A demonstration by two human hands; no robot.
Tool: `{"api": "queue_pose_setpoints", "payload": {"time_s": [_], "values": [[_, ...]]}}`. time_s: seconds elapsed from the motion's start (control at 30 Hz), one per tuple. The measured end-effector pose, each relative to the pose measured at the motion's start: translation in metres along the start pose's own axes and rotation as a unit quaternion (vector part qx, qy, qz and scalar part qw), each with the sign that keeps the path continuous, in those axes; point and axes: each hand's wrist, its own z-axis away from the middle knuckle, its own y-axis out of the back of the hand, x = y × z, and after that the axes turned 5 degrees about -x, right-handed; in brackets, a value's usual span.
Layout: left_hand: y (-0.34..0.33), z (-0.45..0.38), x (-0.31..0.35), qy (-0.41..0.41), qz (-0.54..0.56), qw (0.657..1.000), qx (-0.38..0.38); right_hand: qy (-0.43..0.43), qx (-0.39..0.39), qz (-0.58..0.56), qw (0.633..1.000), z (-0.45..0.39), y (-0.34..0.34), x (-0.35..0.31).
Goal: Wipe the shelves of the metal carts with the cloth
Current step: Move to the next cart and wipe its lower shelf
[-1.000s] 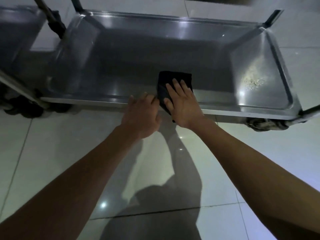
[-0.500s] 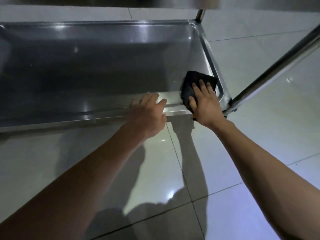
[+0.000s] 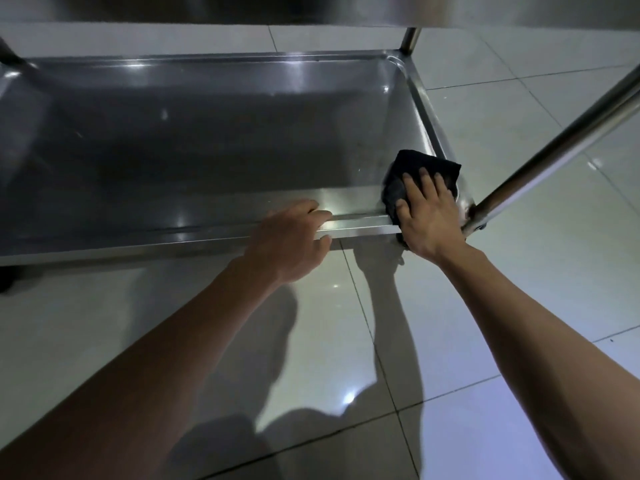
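Left grip [image 3: 291, 237]: fingers curled over the near rim of the bottom shelf [image 3: 207, 143], thumb beneath the lip, holding the steel edge. Right grip [image 3: 427, 216]: palm down, fingers spread and nearly straight, pressing flat on the black cloth [image 3: 433, 168] rather than clutching it. Cloth bunched in the shelf's near right corner, draped partly over the near rim, with a dark edge showing below the heel of the hand. Both bare forearms reaching in from the bottom of the view, shadows cast on the glossy tiled floor [image 3: 346, 341] beneath. Just right of the cloth, meeting the shelf corner, a round steel cart post [image 3: 554, 147] slanting up to the right edge. Farther in, a shallow stainless tray with raised walls, dim in the middle, light glinting along the rim. At the far right corner, a second upright post [image 3: 410, 41]. Across the very top, the underside of an upper shelf [image 3: 311, 8].
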Motion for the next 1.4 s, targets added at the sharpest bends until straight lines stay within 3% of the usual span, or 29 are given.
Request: {"api": "queue_pose_setpoints", "payload": {"time_s": [0.27,0.47,0.63,0.93,1.13,1.4], "values": [[0.036,0.048,-0.1,0.114,-0.05,0.992,0.029,0.064,-0.033,0.013,0.997,-0.007,-0.015,-0.111],[0.042,0.068,-0.12,0.139,-0.089,0.986,-0.004,0.163,-0.074,0.004,0.984,-0.013,-0.035,-0.23],[0.039,0.078,-0.13,0.159,-0.092,0.983,-0.016,0.202,-0.097,-0.002,0.975,-0.015,-0.039,-0.267],[0.033,0.052,-0.093,0.149,-0.094,0.984,-0.017,0.192,-0.086,-0.051,0.976,-0.024,-0.031,-0.212],[0.012,-0.006,-0.026,0.079,-0.085,0.993,0.008,0.102,-0.046,-0.059,0.992,-0.042,-0.018,-0.098],[-0.008,-0.065,0.038,0.05,-0.082,0.995,0.015,-0.021,0.002,-0.047,0.999,-0.053,0.006,0.045]]}}
